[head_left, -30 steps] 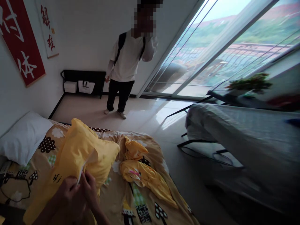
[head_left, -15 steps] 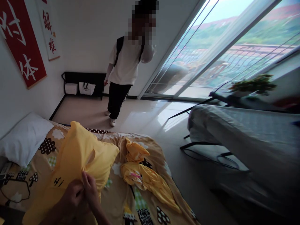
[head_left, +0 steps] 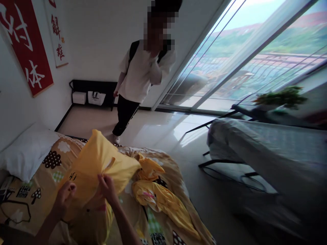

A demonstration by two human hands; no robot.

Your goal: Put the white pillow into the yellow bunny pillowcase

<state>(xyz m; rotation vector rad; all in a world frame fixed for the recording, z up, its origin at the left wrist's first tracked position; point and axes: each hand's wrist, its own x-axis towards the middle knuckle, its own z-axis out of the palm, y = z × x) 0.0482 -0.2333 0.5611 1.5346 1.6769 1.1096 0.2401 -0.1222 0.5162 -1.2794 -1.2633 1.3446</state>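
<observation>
A yellow pillowcase (head_left: pixel 89 161) with a small "Hi" print bulges over the near part of the bed, its upper corner raised. A slit-like gap shows in the cloth near its middle. My right hand (head_left: pixel 109 189) pinches the cloth just below that gap. Lower left, my left hand (head_left: pixel 65 197) has its fingers closed on the cloth beside the print. Beneath my hands hangs more of the yellow cloth, with a dark dot and a pink patch. Right of it lies a crumpled yellow cloth (head_left: pixel 163 204) with a pink mark, below a smaller orange-yellow bundle (head_left: pixel 150 168).
The bed's patterned brown cover (head_left: pixel 173 173) spreads under everything, with a white pillow (head_left: pixel 28 146) at left. A person (head_left: pixel 138 78) stands beyond the bed. At right is a plastic-covered piece of furniture (head_left: pixel 255 139). A black bench (head_left: pixel 107 92) stands by the wall.
My hands have moved apart, the left one leftward and the right one up and right. The pillowcase has shifted right and is spread wider. The person beyond has moved slightly.
</observation>
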